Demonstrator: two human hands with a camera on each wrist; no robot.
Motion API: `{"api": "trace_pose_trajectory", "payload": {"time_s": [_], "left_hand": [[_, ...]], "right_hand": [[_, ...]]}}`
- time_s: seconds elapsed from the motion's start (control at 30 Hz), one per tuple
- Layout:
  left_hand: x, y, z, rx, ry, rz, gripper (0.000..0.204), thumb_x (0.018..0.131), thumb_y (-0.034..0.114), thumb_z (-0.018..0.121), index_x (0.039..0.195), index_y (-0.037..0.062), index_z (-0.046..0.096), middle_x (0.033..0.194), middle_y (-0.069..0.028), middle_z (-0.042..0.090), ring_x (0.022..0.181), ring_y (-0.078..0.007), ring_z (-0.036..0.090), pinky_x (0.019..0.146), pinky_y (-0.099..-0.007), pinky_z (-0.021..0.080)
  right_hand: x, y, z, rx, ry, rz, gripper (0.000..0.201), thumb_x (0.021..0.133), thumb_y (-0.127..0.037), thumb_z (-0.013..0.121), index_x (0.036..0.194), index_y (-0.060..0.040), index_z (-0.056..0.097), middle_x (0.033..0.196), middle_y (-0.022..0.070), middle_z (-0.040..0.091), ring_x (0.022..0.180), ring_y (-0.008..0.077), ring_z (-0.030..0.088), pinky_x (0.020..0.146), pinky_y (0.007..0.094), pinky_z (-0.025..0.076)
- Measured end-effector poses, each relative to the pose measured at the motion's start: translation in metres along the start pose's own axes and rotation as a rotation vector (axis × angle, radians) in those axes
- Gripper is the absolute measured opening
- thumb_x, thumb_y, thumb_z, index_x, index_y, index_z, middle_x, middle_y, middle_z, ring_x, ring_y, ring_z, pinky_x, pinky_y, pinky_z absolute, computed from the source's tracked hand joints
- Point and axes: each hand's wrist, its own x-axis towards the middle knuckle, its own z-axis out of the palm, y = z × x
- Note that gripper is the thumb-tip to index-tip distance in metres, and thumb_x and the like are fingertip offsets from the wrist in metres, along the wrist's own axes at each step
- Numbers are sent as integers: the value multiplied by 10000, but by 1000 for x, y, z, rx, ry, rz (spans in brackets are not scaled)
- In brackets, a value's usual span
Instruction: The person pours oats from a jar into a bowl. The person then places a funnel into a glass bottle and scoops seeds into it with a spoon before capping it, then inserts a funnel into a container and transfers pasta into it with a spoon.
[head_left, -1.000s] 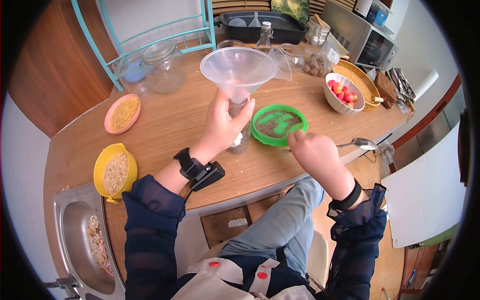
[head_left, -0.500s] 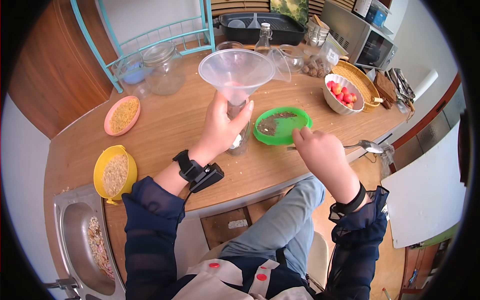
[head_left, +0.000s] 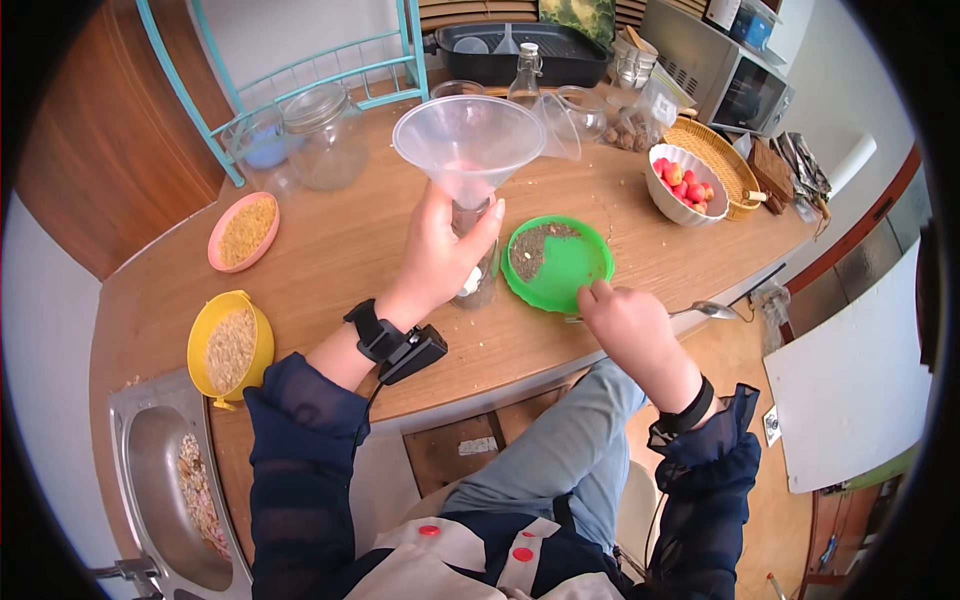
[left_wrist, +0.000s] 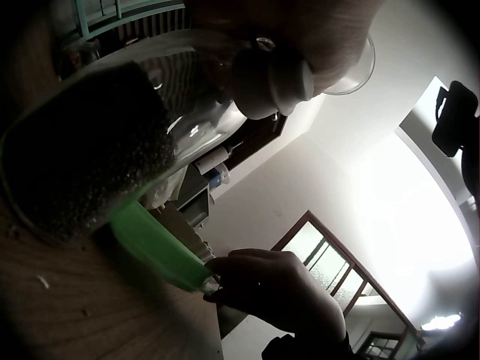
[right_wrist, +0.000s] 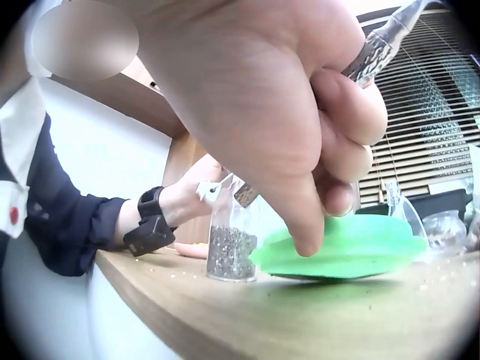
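My left hand (head_left: 440,245) grips the neck of a clear glass bottle (right_wrist: 231,247), which stands upright on the wooden counter. A wide, clear plastic funnel (head_left: 468,135) sits in its mouth, its spout hidden by the hand. Dark, fine grains fill the lower part of the bottle, and a white stopper (right_wrist: 208,190) hangs beside the neck. Just right of it is a shallow green dish (head_left: 575,265), tilted, with grey-brown grains (head_left: 538,247) heaped toward its far left. The right hand (head_left: 628,318) pinches its near rim and also holds a metal spoon (head_left: 715,310), bowl pointing right.
At left are a pink bowl (head_left: 270,238) and yellow bowl (head_left: 262,340) of grains, near a sink (head_left: 140,470). Glass jars (head_left: 325,150) stand behind, by a turquoise rack (head_left: 420,60). A white bowl of red fruit (head_left: 690,212) sits at right, beside a wicker tray (head_left: 745,180).
The grains, earlier spread across the green dish, have gathered at its far left, baring its right side. The right hand shifted the dish and its tilt, with the spoon along; the left hand barely moved.
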Motion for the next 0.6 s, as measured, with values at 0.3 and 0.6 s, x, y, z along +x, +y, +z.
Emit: {"api": "trace_pose_trajectory", "payload": {"time_s": [0.3, 0.6], "left_hand": [[-2, -2, 0, 0, -5, 23, 285, 798, 59, 553, 1047, 29, 417, 788, -10, 505, 690, -74, 491, 608, -226, 417], [-1, -2, 1, -14, -10, 21, 292, 803, 46, 543, 1059, 30, 404, 790, -1, 491, 679, -63, 478, 597, -216, 412]], "right_hand": [[-13, 10, -34, 197, 256, 26, 147, 718, -158, 537, 658, -52, 455, 662, 73, 451, 504, 187, 510, 399, 269, 406], [-34, 23, -66, 395, 786, -88, 472, 801, -469, 440, 699, -13, 506, 729, 91, 526, 555, 206, 531, 431, 272, 404]]}}
